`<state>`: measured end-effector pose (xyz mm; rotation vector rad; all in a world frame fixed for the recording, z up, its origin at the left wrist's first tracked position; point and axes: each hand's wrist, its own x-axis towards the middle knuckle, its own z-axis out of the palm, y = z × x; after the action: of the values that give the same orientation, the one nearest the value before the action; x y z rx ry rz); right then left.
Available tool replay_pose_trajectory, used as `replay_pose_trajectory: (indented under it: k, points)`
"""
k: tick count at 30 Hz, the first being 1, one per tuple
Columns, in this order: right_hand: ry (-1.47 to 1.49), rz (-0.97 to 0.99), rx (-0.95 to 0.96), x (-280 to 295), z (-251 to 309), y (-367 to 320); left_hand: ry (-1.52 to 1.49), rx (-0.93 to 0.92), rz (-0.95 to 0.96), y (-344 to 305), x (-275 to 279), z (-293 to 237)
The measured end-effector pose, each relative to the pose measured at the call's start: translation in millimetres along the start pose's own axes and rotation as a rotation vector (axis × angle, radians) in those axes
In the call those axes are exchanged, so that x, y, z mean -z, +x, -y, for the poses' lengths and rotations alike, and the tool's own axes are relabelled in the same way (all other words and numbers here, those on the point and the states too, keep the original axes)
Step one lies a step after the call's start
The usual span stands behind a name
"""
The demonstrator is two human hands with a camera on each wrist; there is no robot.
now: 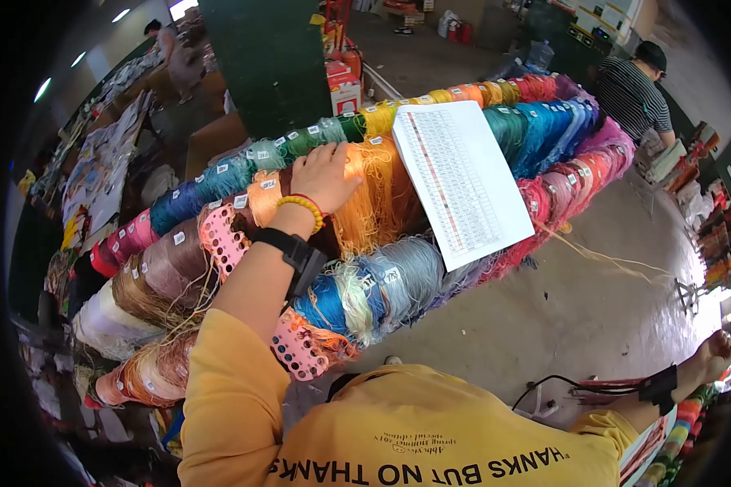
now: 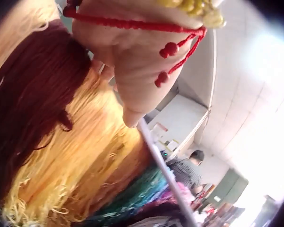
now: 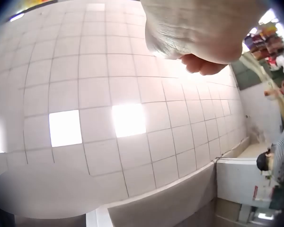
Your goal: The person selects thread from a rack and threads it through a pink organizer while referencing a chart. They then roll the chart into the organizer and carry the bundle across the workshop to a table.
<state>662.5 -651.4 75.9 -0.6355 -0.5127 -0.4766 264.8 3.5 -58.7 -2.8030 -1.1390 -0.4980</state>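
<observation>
My left hand (image 1: 326, 177) rests over the top of the orange thread skeins (image 1: 369, 207) on a long rack, its fingers lying toward the far side. In the left wrist view the thumb hangs down beside the yellow-orange threads (image 2: 92, 127), next to a dark maroon skein (image 2: 35, 90). Far out to the right, my right hand (image 1: 713, 357) is curled. A pale yellow thread strand (image 1: 597, 253) stretches from the rack toward it; the right wrist view shows a pale strand (image 3: 262, 75) meeting the hand's edge. A printed chart sheet (image 1: 467, 187) lies across the skeins.
Numbered skeins in several colours fill the rack's rows, including blue-grey ones (image 1: 398, 276). Pink perforated pieces (image 1: 299, 347) hang at the near row. A person in a striped shirt (image 1: 629, 93) is beyond the rack's right end. More skeins (image 1: 723, 235) stand at far right. Concrete floor (image 1: 577, 308) lies between.
</observation>
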Motion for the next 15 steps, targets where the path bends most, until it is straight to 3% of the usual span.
replay_pose_trajectory:
  k: [1, 3, 5, 7, 9, 10, 12, 13, 15]
  points:
    - [-0.209, -0.142, 0.155, -32, 1, -31, -0.065, -0.014, -0.024, -1, 5, 2]
    - [-0.529, -0.029, 0.215, -56, -24, -76, -0.19, -0.044, -0.071, -8, 24, 5]
    - [-0.683, 0.212, -0.136, -128, -41, -143, -0.408, -0.22, -0.134, -25, 52, 1]
    - [-0.992, 0.706, -0.357, -190, -65, -215, -0.646, -0.382, -0.092, -52, 82, -19]
    - [-0.85, 1.017, -0.679, -253, -88, -288, -1.057, -0.391, 0.219, -81, 111, -44]
    - [-0.772, 1.203, -0.785, -273, -97, -314, -1.161, -0.417, 0.257, -91, 110, -51]
    - [-0.683, 1.473, -0.449, -310, -108, -356, -1.362, -0.394, 0.385, -105, 110, -57]
    - [-0.689, 1.481, -0.398, -320, -108, -368, -1.46, -0.348, 0.478, -111, 110, -56]
    - [-0.702, 1.486, -0.287, -336, -105, -385, -1.454, -0.294, 0.464, -117, 109, -44]
